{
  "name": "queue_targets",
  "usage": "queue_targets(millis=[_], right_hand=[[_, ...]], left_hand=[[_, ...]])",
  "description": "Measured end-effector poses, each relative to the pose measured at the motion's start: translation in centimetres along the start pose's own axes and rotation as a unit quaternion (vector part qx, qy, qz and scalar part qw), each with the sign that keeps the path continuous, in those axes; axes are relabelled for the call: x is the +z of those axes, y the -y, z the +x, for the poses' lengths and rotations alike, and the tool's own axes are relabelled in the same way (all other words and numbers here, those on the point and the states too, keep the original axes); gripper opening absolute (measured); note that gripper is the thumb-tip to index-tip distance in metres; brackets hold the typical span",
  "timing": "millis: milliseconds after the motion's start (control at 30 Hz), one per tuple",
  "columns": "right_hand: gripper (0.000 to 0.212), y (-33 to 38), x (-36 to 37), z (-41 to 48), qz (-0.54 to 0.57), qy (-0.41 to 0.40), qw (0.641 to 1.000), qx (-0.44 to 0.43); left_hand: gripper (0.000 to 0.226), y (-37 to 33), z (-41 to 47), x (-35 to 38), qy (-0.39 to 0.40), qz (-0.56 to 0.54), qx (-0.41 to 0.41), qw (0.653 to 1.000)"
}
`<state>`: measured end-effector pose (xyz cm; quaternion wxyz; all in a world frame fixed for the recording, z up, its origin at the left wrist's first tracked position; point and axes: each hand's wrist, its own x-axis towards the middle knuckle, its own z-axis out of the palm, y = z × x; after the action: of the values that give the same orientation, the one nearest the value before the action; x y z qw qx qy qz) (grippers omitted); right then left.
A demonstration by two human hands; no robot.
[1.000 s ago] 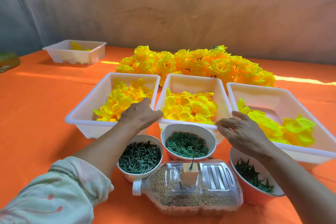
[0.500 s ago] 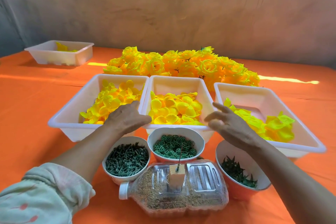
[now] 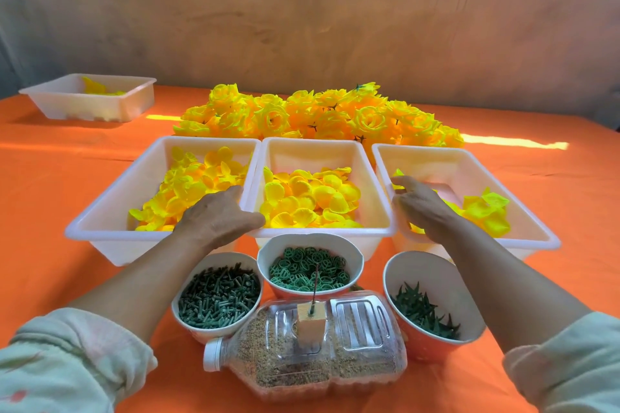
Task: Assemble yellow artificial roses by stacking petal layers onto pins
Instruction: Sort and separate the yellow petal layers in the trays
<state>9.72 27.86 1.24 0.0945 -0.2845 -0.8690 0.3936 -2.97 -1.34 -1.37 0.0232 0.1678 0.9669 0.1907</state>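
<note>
Yellow fabric petals (image 3: 483, 211) sit under my curled right hand (image 3: 422, 211); grip, I cannot tell. My slack left hand (image 3: 218, 216) rests on a white plastic tray (image 3: 100, 228).

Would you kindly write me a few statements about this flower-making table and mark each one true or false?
1. The right hand reaches into the right tray. True.
2. The bottle stands upright. False: it lies on its side.
3. The middle bowl holds green rings. True.
4. The finished roses lie nearest the person. False: they are piled behind the middle tray.
</note>
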Motion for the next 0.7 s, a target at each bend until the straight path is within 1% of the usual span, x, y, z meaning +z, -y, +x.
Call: queue_targets(millis=[133, 267, 400, 500, 567, 633, 700], right_hand=[[0.046, 0.2, 0.1, 0.2, -0.014, 0.007, 1.0, 0.001], [0.066, 0.0, 0.3, 0.4, -0.093, 0.015, 0.996, -0.006], [0.067, -0.9, 0.6, 0.3, -0.109, 0.005, 0.994, -0.007], [0.059, -1.6, 1.2, 0.3, -0.172, -0.02, 0.985, -0.019], [0.047, -1.8, 1.6, 0.3, -0.215, -0.037, 0.975, -0.034], [0.036, -1.8, 2.0, 0.4, -0.236, -0.047, 0.97, -0.043], [0.034, -1.9, 2.3, 0.5, -0.246, -0.05, 0.967, -0.049]], left_hand=[[0.082, -0.2, 0.0, -0.1, 0.002, -0.011, 0.003, 1.0], [0.085, -0.3, -0.1, -0.2, 0.006, -0.02, 0.0, 1.0], [0.084, -0.6, -0.5, -0.1, 0.02, -0.022, -0.001, 1.0], [0.086, -0.9, -0.6, 0.0, 0.021, -0.023, 0.002, 1.0], [0.084, -1.1, -0.6, -0.1, 0.02, -0.03, -0.001, 0.999], [0.083, -0.8, -0.5, -0.2, 0.031, -0.037, -0.001, 0.999], [0.084, -0.2, -0.3, -0.1, 0.043, -0.061, -0.007, 0.997]])
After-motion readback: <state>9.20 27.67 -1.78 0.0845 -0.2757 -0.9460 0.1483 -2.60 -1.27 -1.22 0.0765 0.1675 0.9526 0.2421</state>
